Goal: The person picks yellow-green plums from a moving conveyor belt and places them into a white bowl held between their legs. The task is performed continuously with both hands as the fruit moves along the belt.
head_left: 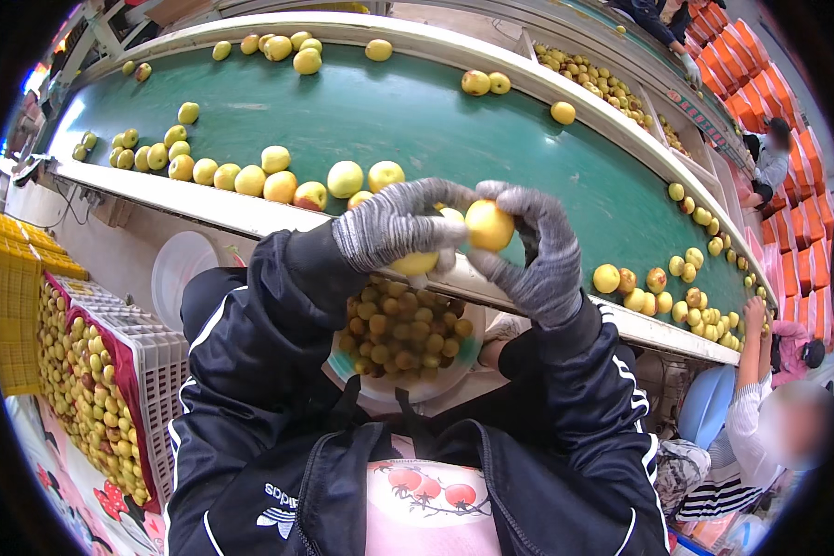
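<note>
Both of my hands wear grey striped knit gloves and meet above the near rail of a green conveyor belt point(417, 104). My right hand point(538, 254) curls thumb and fingers around a yellow jujube point(490, 226). In my left hand point(403, 226), one yellow-green jujube point(415, 263) sits under the palm. Another pale jujube point(452, 214) shows partly between its fingers and thumb. Below my hands, between my knees, stands a round tub point(476, 347) with many jujubes in it. Just beyond my left hand, jujubes point(345, 179) rest on the belt along the near rail.
More jujubes line the far rail point(452, 45). At left stand a white crate point(160, 361) full of jujubes and yellow crates point(14, 299). A co-worker point(750, 417) sits at right by a blue basin point(709, 406). Orange boxes point(750, 97) are stacked behind.
</note>
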`<state>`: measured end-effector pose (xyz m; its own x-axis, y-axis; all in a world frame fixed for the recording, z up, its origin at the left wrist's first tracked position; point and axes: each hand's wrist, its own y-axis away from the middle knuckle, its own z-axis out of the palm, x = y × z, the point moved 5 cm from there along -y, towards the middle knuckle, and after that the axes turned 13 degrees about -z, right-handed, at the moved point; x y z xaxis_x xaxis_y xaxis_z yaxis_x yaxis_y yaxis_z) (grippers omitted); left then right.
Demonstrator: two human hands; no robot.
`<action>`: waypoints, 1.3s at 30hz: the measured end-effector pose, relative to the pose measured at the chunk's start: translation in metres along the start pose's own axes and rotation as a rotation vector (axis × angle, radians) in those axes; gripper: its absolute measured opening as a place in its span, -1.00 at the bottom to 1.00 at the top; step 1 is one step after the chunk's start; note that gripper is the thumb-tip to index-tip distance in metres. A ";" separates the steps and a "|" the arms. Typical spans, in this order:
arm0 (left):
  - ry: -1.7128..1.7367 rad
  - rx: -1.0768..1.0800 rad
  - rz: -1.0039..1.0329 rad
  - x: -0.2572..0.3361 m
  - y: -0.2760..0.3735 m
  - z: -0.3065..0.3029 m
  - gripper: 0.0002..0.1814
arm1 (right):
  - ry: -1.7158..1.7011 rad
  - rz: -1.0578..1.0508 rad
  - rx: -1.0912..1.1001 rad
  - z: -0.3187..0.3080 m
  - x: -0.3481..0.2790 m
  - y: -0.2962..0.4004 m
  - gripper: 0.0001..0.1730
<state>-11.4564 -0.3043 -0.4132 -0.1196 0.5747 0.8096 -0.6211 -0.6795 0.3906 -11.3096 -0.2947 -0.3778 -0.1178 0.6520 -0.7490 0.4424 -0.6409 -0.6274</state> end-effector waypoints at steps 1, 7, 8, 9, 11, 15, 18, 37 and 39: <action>-0.068 -0.066 -0.065 -0.001 0.004 0.001 -0.41 | 0.082 -0.071 -0.074 0.008 -0.006 -0.002 -0.48; -0.091 -0.219 -0.092 -0.016 0.022 -0.001 -0.55 | 0.079 -0.052 -0.377 0.034 -0.023 -0.013 -0.44; -0.155 -0.266 -0.017 -0.015 0.030 0.003 -0.55 | -0.075 0.057 -0.389 0.032 -0.016 -0.007 -0.40; -0.268 -0.312 -0.038 -0.024 0.035 0.005 -0.56 | -0.178 0.176 -0.361 0.030 -0.013 -0.005 -0.44; -0.496 -0.408 -0.083 -0.049 0.038 0.008 -0.58 | -0.071 0.325 -0.259 0.021 -0.006 -0.008 -0.58; -0.595 -0.461 -0.294 -0.113 0.036 0.004 -0.51 | 0.147 0.318 -0.005 0.012 0.024 -0.016 -0.79; -0.866 -0.295 -0.399 -0.166 0.013 -0.024 -0.49 | 0.154 0.399 0.121 0.013 0.034 -0.023 -0.83; -0.965 -0.488 -0.150 -0.075 0.091 -0.073 -0.65 | 0.395 -0.054 -0.448 0.163 0.058 -0.087 -0.84; -0.894 -0.453 -0.060 -0.048 0.112 -0.081 -0.67 | 0.361 0.015 -0.618 0.183 0.070 -0.090 -0.79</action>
<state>-11.5831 -0.3704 -0.4438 0.4314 -0.0776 0.8988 -0.8657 -0.3159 0.3883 -11.5200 -0.2653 -0.4130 0.1462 0.8068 -0.5724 0.8772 -0.3733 -0.3021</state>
